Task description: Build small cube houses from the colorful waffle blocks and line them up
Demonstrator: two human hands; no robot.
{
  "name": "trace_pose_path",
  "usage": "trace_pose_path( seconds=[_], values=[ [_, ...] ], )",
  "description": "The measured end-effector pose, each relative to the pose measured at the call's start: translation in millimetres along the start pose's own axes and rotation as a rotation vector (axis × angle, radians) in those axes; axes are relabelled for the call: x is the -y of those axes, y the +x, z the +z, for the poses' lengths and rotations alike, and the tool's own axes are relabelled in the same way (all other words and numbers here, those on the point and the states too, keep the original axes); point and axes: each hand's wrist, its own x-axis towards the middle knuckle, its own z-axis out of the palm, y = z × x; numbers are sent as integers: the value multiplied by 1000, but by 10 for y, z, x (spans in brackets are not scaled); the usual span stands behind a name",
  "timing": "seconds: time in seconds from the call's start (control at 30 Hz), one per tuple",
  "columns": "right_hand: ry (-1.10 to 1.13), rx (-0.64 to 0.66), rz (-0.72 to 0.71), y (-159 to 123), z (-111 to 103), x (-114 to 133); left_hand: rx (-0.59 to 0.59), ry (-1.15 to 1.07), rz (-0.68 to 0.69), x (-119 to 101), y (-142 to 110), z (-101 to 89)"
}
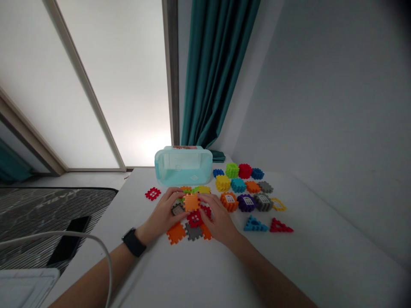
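Between my two hands an orange building block [192,202] with toothed edges is held up over a loose pile. My left hand [169,208] grips its left side, fingers curled, a dark watch [134,242] on the wrist. On the block's right side, my right hand [217,214] closes its fingers. Beneath and around them lie flat toothed pieces: an orange piece [176,233], a grey piece [194,232], a red window piece [195,218] and a yellow piece [203,189]. Fingers partly hide several other pieces.
Behind the pile stands a translucent blue bin [183,167] on the white table [180,278]. Rows of assembled blocks, among them a purple block [246,202], sit to the right, with a blue triangle [255,223] and a red triangle [280,225] in front. A white cable [107,256] crosses the lower left.
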Motion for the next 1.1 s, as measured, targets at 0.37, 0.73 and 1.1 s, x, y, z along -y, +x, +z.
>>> trace_pose_path(
  seconds=[0.37, 0.73, 1.1],
  values=[
    [109, 4, 137, 17, -22, 72, 45, 8, 4, 42, -16, -2],
    [494, 65, 521, 55, 40, 16, 134, 55, 53, 19, -20, -25],
    [640, 108, 553, 40, 88, 136, 33, 105, 51, 16, -21, -34]
  ],
)
